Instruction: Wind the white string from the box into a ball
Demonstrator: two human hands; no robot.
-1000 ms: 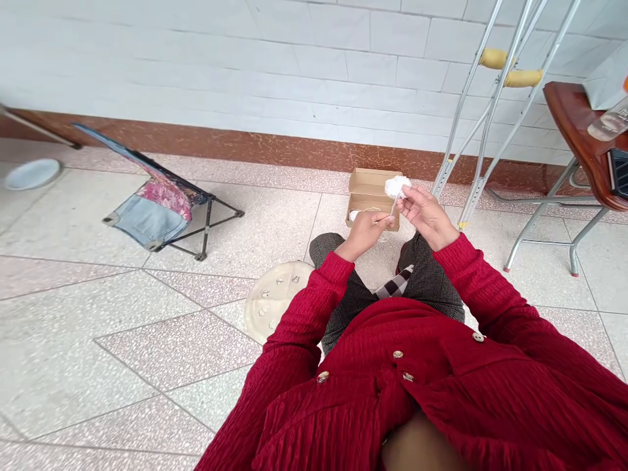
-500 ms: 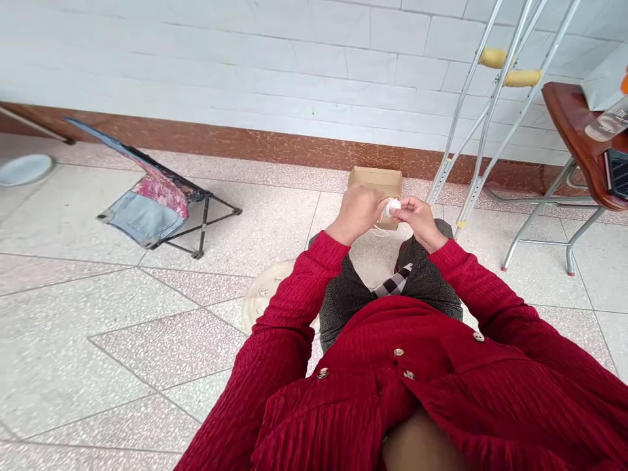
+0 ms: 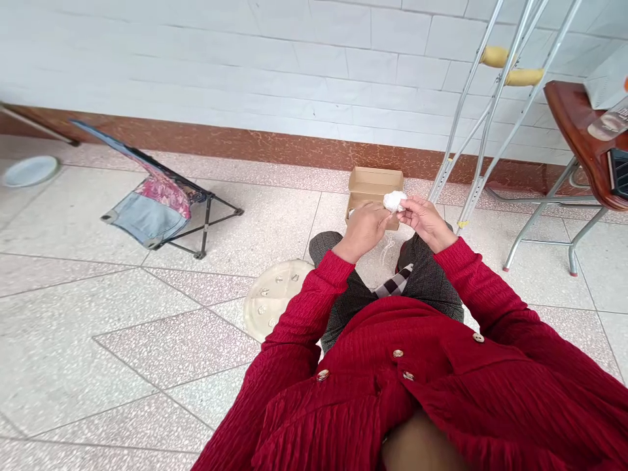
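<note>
A small, rounded bundle of white yarn (image 3: 394,201) is held up in front of me, over the edge of an open cardboard box (image 3: 375,178). My right hand (image 3: 424,221) pinches its right side between thumb and fingers. From the left, my left hand (image 3: 364,229) is closed, thumb and fingertips at the lower edge of the bundle, on its yarn. Loose white strands (image 3: 387,248) dangle below, between my knees. Part of the box's inside is hidden behind my left hand; something small and white shows in it.
A round beige stool top (image 3: 265,304) is by my left knee. Farther left are a folding chair (image 3: 152,212) and a pale basin (image 3: 30,171). Crutches (image 3: 483,124) lean on the wall at right, beside a brown table (image 3: 572,118) holding a bottle (image 3: 608,124).
My left hand has moved down from above the bundle to its lower left. The bundle is slightly higher and more visible, and the loose strands now hang lower.
</note>
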